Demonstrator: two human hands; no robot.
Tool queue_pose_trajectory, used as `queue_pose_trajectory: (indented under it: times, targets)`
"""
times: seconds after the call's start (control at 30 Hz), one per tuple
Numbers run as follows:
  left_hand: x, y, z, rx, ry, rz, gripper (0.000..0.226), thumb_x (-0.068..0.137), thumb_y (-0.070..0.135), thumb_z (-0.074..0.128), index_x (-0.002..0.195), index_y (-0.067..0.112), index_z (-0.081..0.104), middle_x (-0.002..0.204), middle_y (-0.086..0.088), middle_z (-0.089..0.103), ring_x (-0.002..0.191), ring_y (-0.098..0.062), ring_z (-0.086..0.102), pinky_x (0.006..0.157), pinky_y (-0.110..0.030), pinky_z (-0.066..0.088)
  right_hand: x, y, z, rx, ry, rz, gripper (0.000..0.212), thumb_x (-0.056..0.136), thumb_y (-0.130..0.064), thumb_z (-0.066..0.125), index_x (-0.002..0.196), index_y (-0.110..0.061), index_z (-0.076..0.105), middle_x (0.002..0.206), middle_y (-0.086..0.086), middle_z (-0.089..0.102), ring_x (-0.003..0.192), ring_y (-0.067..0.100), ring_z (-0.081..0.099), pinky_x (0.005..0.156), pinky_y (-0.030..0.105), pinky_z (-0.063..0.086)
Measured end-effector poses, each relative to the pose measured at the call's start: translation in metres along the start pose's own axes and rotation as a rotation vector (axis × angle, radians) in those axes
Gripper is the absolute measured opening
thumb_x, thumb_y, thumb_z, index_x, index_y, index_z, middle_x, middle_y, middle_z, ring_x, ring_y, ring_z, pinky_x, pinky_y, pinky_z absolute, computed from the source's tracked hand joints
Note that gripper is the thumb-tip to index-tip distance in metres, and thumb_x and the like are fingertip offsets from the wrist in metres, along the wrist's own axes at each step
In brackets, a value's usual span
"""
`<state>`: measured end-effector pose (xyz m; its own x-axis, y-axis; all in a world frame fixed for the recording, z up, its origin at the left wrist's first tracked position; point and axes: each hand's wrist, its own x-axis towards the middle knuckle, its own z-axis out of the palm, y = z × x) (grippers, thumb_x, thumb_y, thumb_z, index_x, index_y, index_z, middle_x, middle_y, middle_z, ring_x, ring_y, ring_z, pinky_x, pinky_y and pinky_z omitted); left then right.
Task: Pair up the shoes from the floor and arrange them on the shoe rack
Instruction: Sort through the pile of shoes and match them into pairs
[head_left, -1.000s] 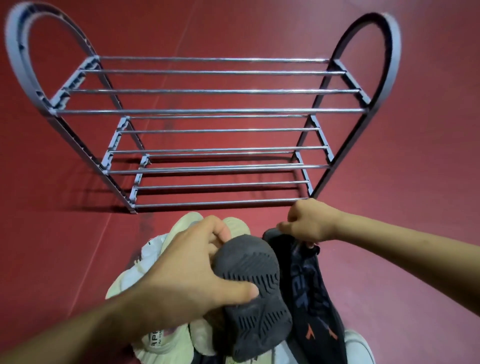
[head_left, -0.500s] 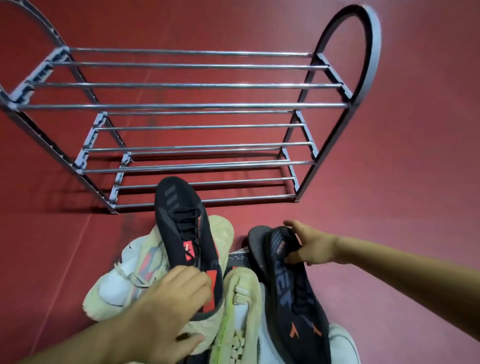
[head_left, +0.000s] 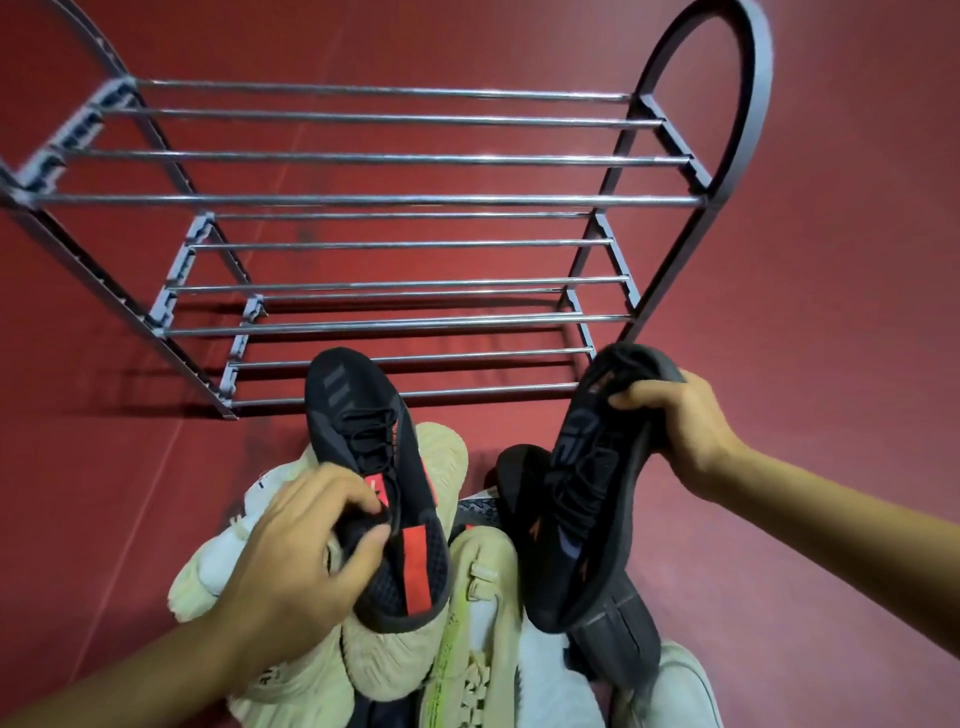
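- My left hand (head_left: 306, 540) pinches the heel collar of a black shoe with red patches (head_left: 382, 483), lower centre.
- My right hand (head_left: 680, 426) grips another black shoe (head_left: 587, 488) at its sole edge, right of centre.
- Both look light and soft; the collar seems the safest hold.
- The rack (head_left: 395, 200) stands bare across the top.

L hand (head_left: 306, 540) & R hand (head_left: 680, 421): fingers curled, each gripping sthg; forearms extended fwd.

Bare forearms, left hand (head_left: 296, 545), right hand (head_left: 685, 426)

black shoe (head_left: 374, 467) with red patches and grey stripes, second black shoe (head_left: 587, 483) with orange marks, cream shoes (head_left: 379, 660), grey-and-chrome shoe rack (head_left: 691, 161), dark red floor (head_left: 831, 260)
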<state>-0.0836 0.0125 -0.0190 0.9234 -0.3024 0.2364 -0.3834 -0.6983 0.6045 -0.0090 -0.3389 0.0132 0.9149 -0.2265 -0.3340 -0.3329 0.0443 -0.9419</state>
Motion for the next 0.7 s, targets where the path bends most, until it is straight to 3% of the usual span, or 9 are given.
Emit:
queue_pose_trajectory:
  times: [0.1,0.17,0.2,0.3,0.4,0.47,0.57,0.63,0.7]
  targets:
    - [0.01,-0.002,-0.001,-0.037,0.121,-0.379,0.049,0.078,0.037,0.08,0.114,0.024,0.049,0.111,0.009,0.042,0.098,-0.013,0.052,0.09,-0.031,0.045,0.0,0.011,-0.019,0.202,0.137,0.049,0.051,0.055,-0.008,0.067,0.105,0.0,0.071,0.085,0.018,0.07,0.067,0.033,0.066,0.065,0.039,0.053]
    - [0.022,-0.003,-0.003,-0.114,0.047,-0.652,0.075,0.072,0.043,0.085,0.129,0.02,0.042,0.122,0.004,0.044,0.102,-0.013,0.054,0.096,-0.033,0.048,0.0,0.024,-0.03,0.168,0.143,0.176,0.044,0.066,-0.013,0.073,0.108,-0.001,0.069,0.086,0.016,0.069,0.064,0.028,0.063,0.062,0.034,0.052]
    - [0.026,-0.002,-0.003,-0.207,-0.018,-0.738,0.074,0.072,0.045,0.084,0.129,0.021,0.043,0.121,0.006,0.052,0.1,-0.011,0.059,0.093,-0.032,0.051,0.001,0.033,-0.034,0.087,0.116,0.278,0.035,0.074,-0.017,0.075,0.106,-0.004,0.069,0.083,0.014,0.067,0.06,0.025,0.06,0.056,0.03,0.049]
    - [0.029,-0.003,0.001,-0.244,-0.18,-0.74,0.046,0.08,0.051,0.075,0.118,0.033,0.056,0.107,0.018,0.071,0.099,-0.007,0.068,0.085,-0.033,0.055,0.001,0.064,-0.047,-0.228,-0.004,0.597,0.021,0.088,-0.029,0.072,0.095,-0.011,0.063,0.068,0.008,0.057,0.049,0.019,0.057,0.043,0.02,0.033]
    - [0.033,-0.007,0.003,-0.212,-0.168,-0.774,0.044,0.08,0.049,0.075,0.117,0.032,0.058,0.103,0.015,0.072,0.096,-0.011,0.068,0.086,-0.04,0.055,0.007,0.081,-0.058,-0.672,-0.127,0.631,0.031,0.075,-0.036,0.076,0.084,-0.008,0.064,0.062,0.008,0.055,0.041,0.016,0.047,0.043,0.017,0.025]
    - [0.037,-0.004,0.004,-0.232,-0.105,-0.801,0.044,0.081,0.039,0.078,0.116,0.024,0.057,0.096,0.014,0.071,0.09,-0.01,0.068,0.081,-0.037,0.055,0.01,0.082,-0.058,-0.855,-0.13,0.549,0.038,0.075,-0.039,0.078,0.09,-0.007,0.065,0.063,0.008,0.06,0.039,0.016,0.048,0.04,0.019,0.03]
    - [0.038,0.005,0.002,-0.223,-0.013,-0.79,0.041,0.083,0.025,0.077,0.117,0.023,0.054,0.088,0.019,0.066,0.079,0.002,0.061,0.064,-0.017,0.044,0.019,0.066,-0.052,-1.114,-0.137,0.427,0.043,0.079,-0.053,0.076,0.098,-0.016,0.065,0.071,0.005,0.072,0.044,0.018,0.058,0.036,0.023,0.041]
    - [0.04,0.009,-0.002,-0.191,0.021,-0.759,0.041,0.082,0.026,0.077,0.116,0.027,0.055,0.086,0.017,0.068,0.079,0.0,0.062,0.065,-0.022,0.043,0.026,0.055,-0.049,-1.309,-0.205,0.418,0.055,0.079,-0.064,0.069,0.109,-0.017,0.065,0.089,0.006,0.077,0.057,0.019,0.067,0.045,0.025,0.053]
    - [0.045,0.014,-0.008,-0.15,0.027,-0.729,0.04,0.081,0.028,0.078,0.115,0.029,0.056,0.083,0.015,0.07,0.079,-0.001,0.064,0.067,-0.026,0.042,0.031,0.045,-0.046,-1.458,-0.254,0.431,0.062,0.081,-0.066,0.064,0.118,-0.016,0.061,0.103,0.006,0.076,0.08,0.021,0.075,0.065,0.03,0.06]
